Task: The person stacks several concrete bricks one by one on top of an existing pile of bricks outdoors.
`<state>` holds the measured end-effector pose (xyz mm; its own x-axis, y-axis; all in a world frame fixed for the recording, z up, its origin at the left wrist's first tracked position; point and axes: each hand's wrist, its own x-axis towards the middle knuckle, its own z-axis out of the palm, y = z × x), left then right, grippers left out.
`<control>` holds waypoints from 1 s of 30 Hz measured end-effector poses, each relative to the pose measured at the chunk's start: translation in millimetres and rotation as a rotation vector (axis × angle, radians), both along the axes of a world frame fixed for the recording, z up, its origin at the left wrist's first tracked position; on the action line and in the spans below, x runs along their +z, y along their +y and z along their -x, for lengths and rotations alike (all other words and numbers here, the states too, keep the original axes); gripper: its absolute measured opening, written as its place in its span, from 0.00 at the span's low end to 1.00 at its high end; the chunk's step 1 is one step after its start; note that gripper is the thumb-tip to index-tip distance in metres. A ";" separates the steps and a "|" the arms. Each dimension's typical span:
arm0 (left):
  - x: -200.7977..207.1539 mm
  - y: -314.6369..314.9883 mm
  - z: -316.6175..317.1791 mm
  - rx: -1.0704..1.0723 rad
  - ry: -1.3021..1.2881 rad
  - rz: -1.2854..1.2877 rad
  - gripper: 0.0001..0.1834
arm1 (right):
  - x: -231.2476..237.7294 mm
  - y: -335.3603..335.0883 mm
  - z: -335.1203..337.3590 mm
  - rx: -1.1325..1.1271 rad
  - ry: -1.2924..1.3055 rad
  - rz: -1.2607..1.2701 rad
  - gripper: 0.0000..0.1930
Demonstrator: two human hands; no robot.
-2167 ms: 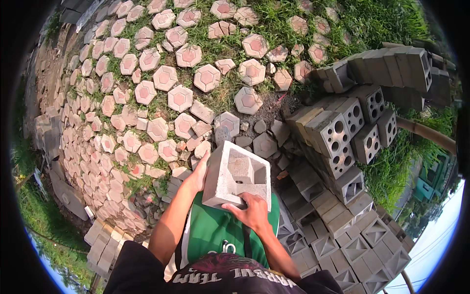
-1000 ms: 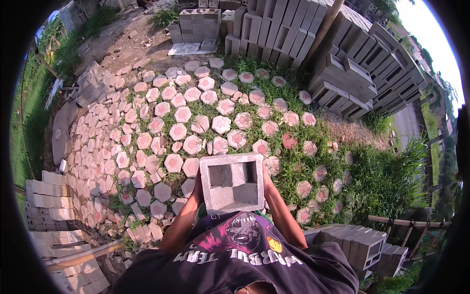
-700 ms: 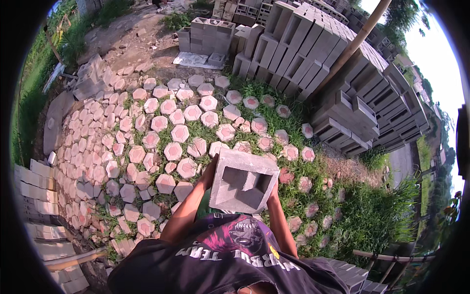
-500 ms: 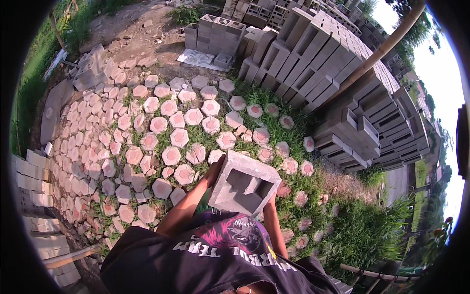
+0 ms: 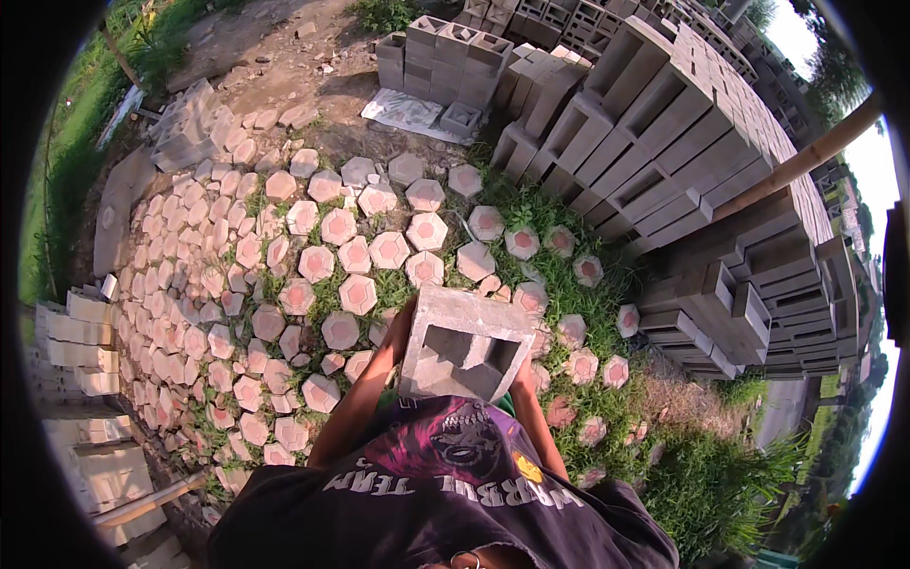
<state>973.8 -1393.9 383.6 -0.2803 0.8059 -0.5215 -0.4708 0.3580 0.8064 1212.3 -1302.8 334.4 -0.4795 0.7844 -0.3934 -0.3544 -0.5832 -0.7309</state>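
Note:
A grey hollow concrete block point(image 5: 474, 311) is held up in front of my body, its open cavities facing up toward me with a web between them. My left hand point(image 5: 403, 325) grips the block's left side, its fingers mostly hidden behind the wall. On the opposite side, my right hand point(image 5: 522, 378) presses against the lower right wall, also partly covered. Below the block, hexagonal paving stones point(image 5: 358, 294) with pinkish centres lie across grass and soil.
Tall stacks of concrete blocks point(image 5: 654, 123) rise at the right, with a bamboo pole point(image 5: 806, 161) slanting past them. A smaller block stack point(image 5: 441, 62) stands at the far middle, beside a white sheet point(image 5: 403, 109). More blocks point(image 5: 81, 332) line the left edge.
The surroundings have shifted rightward and slightly down in view. The block, still between both hands, has turned a little and sits more level.

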 end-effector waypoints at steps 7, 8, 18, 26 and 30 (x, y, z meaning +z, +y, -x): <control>-13.6 144.5 80.5 0.276 -0.044 -0.113 0.33 | 27.3 202.6 105.5 0.302 0.060 -0.073 0.32; -11.2 162.7 90.7 0.301 -0.026 -0.127 0.33 | 25.1 222.4 117.1 0.290 0.016 -0.032 0.32; -19.0 321.2 214.8 0.483 0.110 -0.308 0.32 | 20.8 398.0 250.3 0.367 0.084 -0.042 0.31; 33.8 477.6 384.9 0.237 0.113 -0.232 0.26 | 28.6 529.1 396.6 0.229 0.244 -0.094 0.34; 49.2 526.6 455.9 0.444 -0.207 -0.221 0.27 | 62.4 569.0 480.6 0.228 0.233 -0.104 0.34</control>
